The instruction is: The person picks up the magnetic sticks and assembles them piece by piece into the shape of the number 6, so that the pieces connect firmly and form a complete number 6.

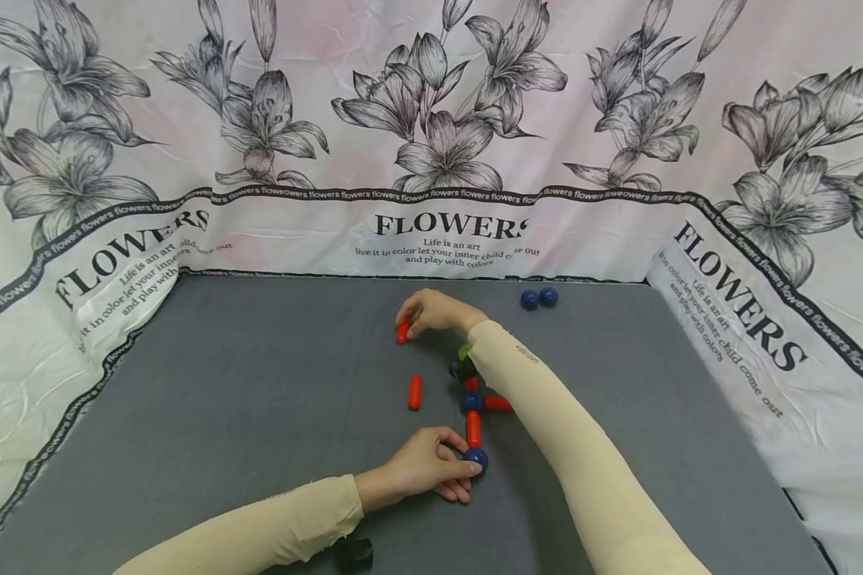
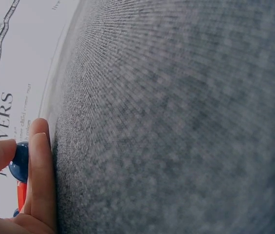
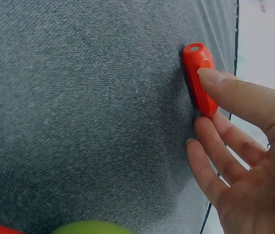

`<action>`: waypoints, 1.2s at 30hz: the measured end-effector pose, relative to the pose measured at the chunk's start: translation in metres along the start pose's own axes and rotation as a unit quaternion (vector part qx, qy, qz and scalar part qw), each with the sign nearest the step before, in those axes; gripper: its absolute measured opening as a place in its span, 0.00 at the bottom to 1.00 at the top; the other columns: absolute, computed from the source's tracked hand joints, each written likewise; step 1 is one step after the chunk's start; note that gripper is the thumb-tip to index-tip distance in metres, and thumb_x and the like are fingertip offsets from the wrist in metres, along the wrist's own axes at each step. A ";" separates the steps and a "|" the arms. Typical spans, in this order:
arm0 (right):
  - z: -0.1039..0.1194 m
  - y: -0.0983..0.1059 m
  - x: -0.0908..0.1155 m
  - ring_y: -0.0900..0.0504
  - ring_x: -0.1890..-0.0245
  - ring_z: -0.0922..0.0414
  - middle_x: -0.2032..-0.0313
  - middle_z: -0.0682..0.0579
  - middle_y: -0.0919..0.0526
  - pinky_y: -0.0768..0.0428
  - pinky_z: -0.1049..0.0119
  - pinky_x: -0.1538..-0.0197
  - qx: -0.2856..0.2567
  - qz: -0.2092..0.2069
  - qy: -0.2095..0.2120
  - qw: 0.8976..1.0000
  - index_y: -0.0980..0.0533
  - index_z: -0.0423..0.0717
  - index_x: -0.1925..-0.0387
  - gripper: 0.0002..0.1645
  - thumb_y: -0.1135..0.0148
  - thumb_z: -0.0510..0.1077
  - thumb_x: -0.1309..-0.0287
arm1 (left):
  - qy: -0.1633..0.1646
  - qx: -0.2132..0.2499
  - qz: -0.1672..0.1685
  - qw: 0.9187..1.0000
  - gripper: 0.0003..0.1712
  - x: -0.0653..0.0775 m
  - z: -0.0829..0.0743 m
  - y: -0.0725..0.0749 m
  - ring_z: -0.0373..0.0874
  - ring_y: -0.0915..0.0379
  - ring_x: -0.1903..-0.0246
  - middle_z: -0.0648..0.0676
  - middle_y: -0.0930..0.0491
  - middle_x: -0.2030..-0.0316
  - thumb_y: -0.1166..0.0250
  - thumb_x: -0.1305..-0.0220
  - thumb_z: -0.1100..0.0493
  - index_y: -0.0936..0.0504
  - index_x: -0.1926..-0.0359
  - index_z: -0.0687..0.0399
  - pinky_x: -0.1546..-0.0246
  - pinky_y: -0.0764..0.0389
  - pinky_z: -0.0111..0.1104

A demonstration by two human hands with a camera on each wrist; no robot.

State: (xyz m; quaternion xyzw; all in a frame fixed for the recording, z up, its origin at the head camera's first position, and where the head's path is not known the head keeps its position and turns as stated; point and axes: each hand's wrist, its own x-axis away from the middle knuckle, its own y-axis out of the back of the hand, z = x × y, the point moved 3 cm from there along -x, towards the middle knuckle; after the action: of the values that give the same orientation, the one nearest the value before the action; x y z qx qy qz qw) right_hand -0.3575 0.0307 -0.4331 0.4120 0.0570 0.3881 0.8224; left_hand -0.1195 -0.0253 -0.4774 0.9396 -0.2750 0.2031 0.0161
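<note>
At the table's middle, my left hand (image 1: 420,465) pinches a blue ball (image 1: 477,461) between thumb and fingers. This ball ends a joined piece: a red rod (image 1: 473,430) runs from it to another blue ball (image 1: 471,402), where more red rods branch off. The left wrist view shows the held ball (image 2: 19,163) beside the fingertips. Farther back, my right hand (image 1: 437,310) grips a loose red rod (image 3: 200,78) with the thumb on its side. The rod lies close over the grey cloth. My right sleeve hides part of the joined piece.
A loose red rod (image 1: 415,393) lies left of the joined piece. Two blue balls (image 1: 538,299) sit at the back right. Something rounded and green (image 1: 464,351) shows by the right sleeve, near a black object (image 1: 463,370). Flower-printed cloth (image 1: 446,239) stands behind the table.
</note>
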 end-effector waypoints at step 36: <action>0.002 -0.012 0.004 0.24 0.64 0.59 0.62 0.52 0.16 0.26 0.71 0.61 0.011 -0.006 0.005 1.000 0.15 0.53 0.53 0.17 0.28 0.39 0.45 | 0.003 0.003 0.004 1.000 0.18 0.001 -0.001 0.000 0.38 0.17 0.80 0.56 0.14 0.75 0.29 0.40 0.59 0.25 0.53 0.61 0.77 0.15 0.28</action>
State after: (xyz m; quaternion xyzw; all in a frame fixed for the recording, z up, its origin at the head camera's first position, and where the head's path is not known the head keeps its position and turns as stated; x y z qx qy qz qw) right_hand -0.3469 0.0277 -0.4396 0.4185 0.0676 0.3843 0.8201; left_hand -0.1186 -0.0256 -0.4763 0.9380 -0.2776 0.2072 0.0132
